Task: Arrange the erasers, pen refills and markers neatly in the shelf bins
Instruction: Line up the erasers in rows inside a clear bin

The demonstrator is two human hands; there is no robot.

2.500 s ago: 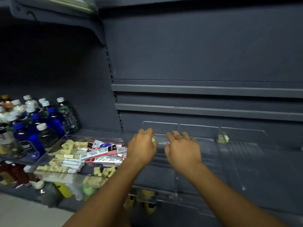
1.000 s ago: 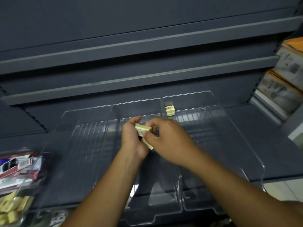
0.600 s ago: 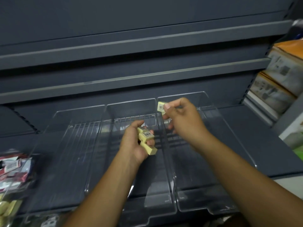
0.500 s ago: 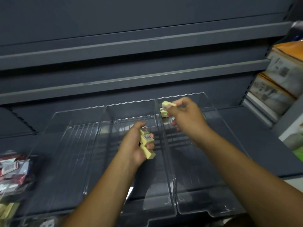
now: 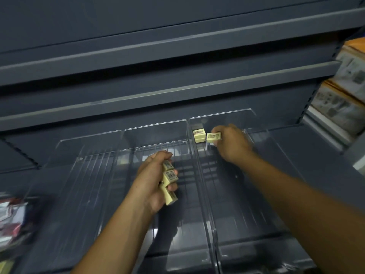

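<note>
Three clear plastic bins stand side by side on the dark shelf. My left hand [image 5: 153,181] hovers over the middle bin [image 5: 156,125] and grips a small stack of pale yellow erasers [image 5: 169,181]. My right hand [image 5: 231,142] reaches into the back of the right bin [image 5: 254,119] and pinches one yellow eraser [image 5: 213,137]. That eraser sits right beside another yellow eraser [image 5: 198,135] standing in the bin's back left corner. The left bin [image 5: 65,143] holds nothing that I can see.
Blurred red and white packets [image 5: 9,220] lie at the far left edge. Stacked paper packs with orange tops [image 5: 343,91] fill the neighbouring shelf at the right. Dark shelf rails run across above the bins.
My right hand took one eraser from the stack in my left hand and carried it back into the right bin, lowering it beside the standing eraser. The view swung right from the bottles.
</note>
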